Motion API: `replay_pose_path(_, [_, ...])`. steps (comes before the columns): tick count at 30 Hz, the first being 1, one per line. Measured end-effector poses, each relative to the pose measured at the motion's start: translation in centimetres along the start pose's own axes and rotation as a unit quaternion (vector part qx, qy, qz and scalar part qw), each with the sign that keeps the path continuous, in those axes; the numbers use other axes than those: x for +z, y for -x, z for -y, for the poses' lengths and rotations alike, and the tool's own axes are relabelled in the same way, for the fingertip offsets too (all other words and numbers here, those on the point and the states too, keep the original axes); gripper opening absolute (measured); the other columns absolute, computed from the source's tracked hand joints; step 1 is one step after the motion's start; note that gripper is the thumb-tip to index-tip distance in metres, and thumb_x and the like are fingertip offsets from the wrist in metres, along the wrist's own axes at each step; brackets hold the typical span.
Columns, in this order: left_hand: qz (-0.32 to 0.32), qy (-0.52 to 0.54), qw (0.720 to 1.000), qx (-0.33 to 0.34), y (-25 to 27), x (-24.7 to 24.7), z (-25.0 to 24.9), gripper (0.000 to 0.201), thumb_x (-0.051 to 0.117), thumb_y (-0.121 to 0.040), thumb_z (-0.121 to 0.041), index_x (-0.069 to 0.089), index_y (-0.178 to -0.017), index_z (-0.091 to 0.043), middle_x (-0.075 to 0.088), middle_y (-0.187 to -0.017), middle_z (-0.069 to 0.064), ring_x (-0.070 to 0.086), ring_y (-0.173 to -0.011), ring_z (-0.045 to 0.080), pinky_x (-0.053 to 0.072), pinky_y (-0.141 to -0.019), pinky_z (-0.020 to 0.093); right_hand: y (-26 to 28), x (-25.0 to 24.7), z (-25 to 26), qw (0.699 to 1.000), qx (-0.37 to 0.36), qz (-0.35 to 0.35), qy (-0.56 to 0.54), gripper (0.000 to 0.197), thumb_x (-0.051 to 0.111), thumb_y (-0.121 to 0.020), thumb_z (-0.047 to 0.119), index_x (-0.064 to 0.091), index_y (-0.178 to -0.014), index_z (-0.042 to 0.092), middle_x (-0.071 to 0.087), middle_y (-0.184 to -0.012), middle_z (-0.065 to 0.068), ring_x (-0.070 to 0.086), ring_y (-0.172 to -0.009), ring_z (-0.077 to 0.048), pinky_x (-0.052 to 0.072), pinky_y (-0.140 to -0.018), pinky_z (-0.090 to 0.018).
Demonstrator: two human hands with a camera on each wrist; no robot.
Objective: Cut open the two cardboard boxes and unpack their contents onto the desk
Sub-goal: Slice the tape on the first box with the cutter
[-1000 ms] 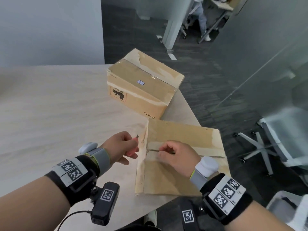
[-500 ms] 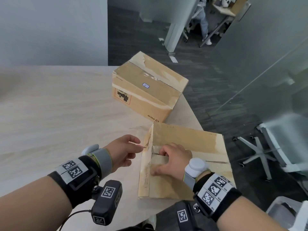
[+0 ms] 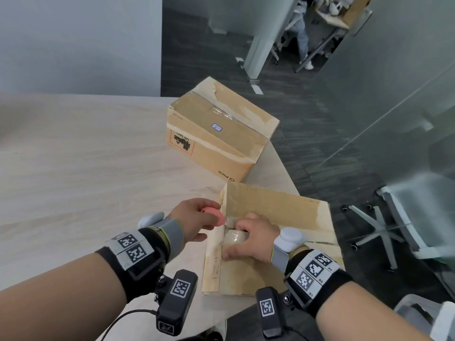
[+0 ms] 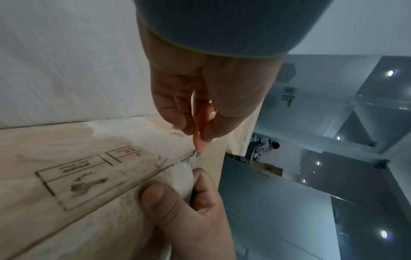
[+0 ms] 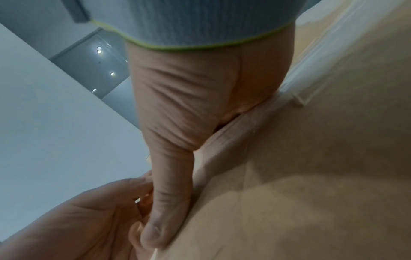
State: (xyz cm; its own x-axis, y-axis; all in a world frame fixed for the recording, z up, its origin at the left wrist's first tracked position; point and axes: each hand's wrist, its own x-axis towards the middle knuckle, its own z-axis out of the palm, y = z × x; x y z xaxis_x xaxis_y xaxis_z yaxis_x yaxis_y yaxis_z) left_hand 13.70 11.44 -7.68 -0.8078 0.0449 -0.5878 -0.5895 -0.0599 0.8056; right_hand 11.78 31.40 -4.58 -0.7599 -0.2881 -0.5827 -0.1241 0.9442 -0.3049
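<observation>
Two brown cardboard boxes stand on the pale wooden desk (image 3: 86, 168). The far box (image 3: 221, 134) is taped shut. The near box (image 3: 278, 212) lies flat at the desk's corner, a slit running along its taped seam. My left hand (image 3: 216, 215) pinches a pink cutter (image 3: 213, 212) against the box's left edge. In the left wrist view the cutter (image 4: 200, 133) has its blade tip at the seam's end. My right hand (image 3: 236, 239) sits on the box top by that edge, thumb (image 4: 155, 197) flat, fingers curled at the seam.
The near box overhangs the desk's right corner above dark carpet. A white swivel chair (image 3: 398, 225) stands to the right beside a glass wall (image 3: 369, 99). The wide desk surface stretches left of both boxes. A person's legs show far back.
My left hand has brought the cutter up against the near box's left edge at the seam. My right hand slid left along the seam to that edge.
</observation>
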Motion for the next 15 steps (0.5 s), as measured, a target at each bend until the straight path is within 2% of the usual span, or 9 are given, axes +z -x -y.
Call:
replay_pose_path(4, [-0.016, -0.047, 0.998, 0.024, 0.3, 0.6, -0.4, 0.028, 0.079, -0.08, -0.014, 0.074, -0.1, -0.032, 0.074, -0.101, 0.001, 0.069, -0.08, 0.012, 0.052, -0.055, 0.022, -0.1, 0.3, -0.3, 1.0, -0.001, -0.007, -0.002, 0.064, 0.077, -0.048, 0.081, 0.053, -0.074, 0.028, 0.046, -0.098, 0.009, 0.052, -0.09, -0.015, 0.048, -0.081, -0.037])
replay_pose_path(8, [-0.017, -0.106, 0.993, 0.043, 0.6, 1.1, -0.9, 0.026, 0.077, -0.08, -0.013, 0.074, -0.097, -0.033, 0.07, -0.101, 0.002, 0.065, -0.078, 0.015, 0.05, -0.05, 0.02, -0.1, 0.3, -0.4, 1.0, -0.003, -0.012, 0.002, 0.06, 0.078, -0.05, 0.079, 0.054, -0.073, 0.029, 0.044, -0.096, 0.01, 0.051, -0.088, -0.014, 0.047, -0.079, -0.036])
replay_pose_path(13, [-0.011, -0.17, 0.984, 0.05, 0.8, 1.4, -1.5, 0.021, 0.073, -0.085, -0.018, 0.072, -0.1, -0.032, 0.066, -0.098, -0.001, 0.054, -0.057, 0.015, 0.042, -0.041, 0.012, -0.1, 0.4, -0.4, 1.0, -0.006, -0.014, -0.003, 0.057, 0.077, -0.05, 0.079, 0.054, -0.073, 0.032, 0.044, -0.096, 0.01, 0.051, -0.09, -0.015, 0.044, -0.078, -0.034])
replay_pose_path(15, [-0.008, -0.178, 0.983, 0.047, 0.9, 1.5, -1.7, 0.021, 0.073, -0.085, -0.017, 0.072, -0.101, -0.031, 0.066, -0.095, -0.001, 0.054, -0.057, 0.014, 0.041, -0.04, 0.012, -0.1, 0.5, -0.5, 1.0, -0.007, -0.016, -0.001, 0.058, 0.077, -0.05, 0.078, 0.055, -0.076, 0.031, 0.044, -0.096, 0.01, 0.051, -0.091, -0.015, 0.044, -0.079, -0.034])
